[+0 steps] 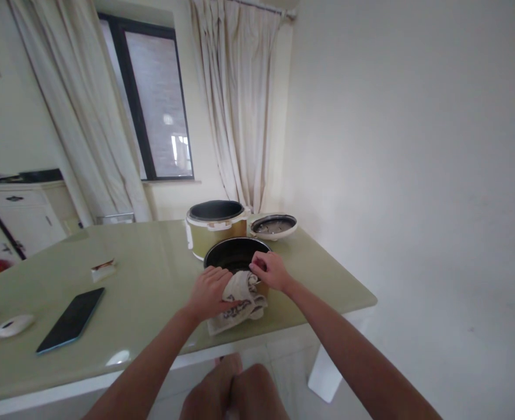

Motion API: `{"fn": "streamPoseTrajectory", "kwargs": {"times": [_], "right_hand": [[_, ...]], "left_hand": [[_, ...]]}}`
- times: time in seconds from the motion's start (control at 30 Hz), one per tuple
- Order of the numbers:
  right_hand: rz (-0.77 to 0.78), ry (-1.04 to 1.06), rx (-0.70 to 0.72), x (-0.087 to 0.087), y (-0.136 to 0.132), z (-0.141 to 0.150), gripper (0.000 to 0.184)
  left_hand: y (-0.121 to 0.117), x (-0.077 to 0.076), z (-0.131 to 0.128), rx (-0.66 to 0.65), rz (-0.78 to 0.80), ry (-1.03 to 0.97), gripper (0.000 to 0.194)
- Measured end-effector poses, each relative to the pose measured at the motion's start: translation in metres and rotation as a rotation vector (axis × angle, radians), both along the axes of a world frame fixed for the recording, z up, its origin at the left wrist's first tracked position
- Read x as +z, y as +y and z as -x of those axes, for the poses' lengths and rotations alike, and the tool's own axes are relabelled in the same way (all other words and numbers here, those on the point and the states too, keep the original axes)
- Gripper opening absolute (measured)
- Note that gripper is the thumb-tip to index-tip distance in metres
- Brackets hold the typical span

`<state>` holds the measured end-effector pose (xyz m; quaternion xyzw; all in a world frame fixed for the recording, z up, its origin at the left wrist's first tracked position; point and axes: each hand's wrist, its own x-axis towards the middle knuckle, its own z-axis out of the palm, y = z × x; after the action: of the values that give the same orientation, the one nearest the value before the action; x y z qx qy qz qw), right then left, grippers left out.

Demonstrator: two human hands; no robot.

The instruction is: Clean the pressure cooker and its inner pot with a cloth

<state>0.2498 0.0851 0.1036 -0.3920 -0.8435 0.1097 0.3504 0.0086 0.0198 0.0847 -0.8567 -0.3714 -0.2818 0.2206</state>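
Note:
A dark-lined inner pot [233,251] stands near the table's front edge. A pale cloth [242,303] with dark markings hangs bunched over its near side. My left hand [211,291] grips the cloth against the pot, fingers at the rim and thumb across the fabric. My right hand [271,269] is at the right of the rim, just above the cloth, with its fingers curled closed; what lies between them is hidden. Behind the pot stands the cooker body [217,228], open at the top. Beside it a round lid [277,226] lies with its inner side up.
On the left of the glossy green table [152,291] lie a dark phone [71,319], a white rounded object [14,325] and a small white packet-like item [103,270]. A white wall [414,175] rises to the right. My knees are below the table's front edge.

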Motion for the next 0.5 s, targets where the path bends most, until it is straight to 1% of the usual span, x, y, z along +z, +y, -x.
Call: {"fn": "streamPoseTrajectory", "kwargs": {"times": [0.07,0.13,0.23,0.3,0.33,0.4,0.43,0.5], "right_hand": [[0.013,0.027,0.041,0.003,0.001,-0.004,0.023],[0.001,0.046,0.042,0.004,-0.002,-0.004,0.021],[-0.045,0.092,0.013,-0.002,-0.014,0.004,0.018],[-0.041,0.176,0.041,-0.009,-0.024,0.012,0.018],[-0.022,0.224,0.07,-0.012,-0.028,0.016,0.021],[0.026,0.297,0.12,-0.015,-0.032,0.02,0.025],[0.052,0.319,0.133,-0.015,-0.031,0.02,0.025],[0.132,0.329,0.174,-0.013,-0.022,0.017,0.021]], "left_hand": [[-0.002,0.0,0.004,0.043,0.02,-0.046,0.043],[-0.009,0.0,-0.003,0.128,0.036,-0.067,0.04],[-0.023,0.001,-0.026,0.27,0.088,-0.044,0.034],[-0.032,0.002,-0.044,0.354,0.124,-0.032,0.031],[-0.035,0.001,-0.05,0.385,0.134,-0.029,0.031],[-0.039,0.002,-0.053,0.386,0.142,-0.006,0.031],[-0.039,0.002,-0.05,0.359,0.149,0.013,0.032],[-0.035,0.005,-0.031,0.274,0.185,0.054,0.034]]}}
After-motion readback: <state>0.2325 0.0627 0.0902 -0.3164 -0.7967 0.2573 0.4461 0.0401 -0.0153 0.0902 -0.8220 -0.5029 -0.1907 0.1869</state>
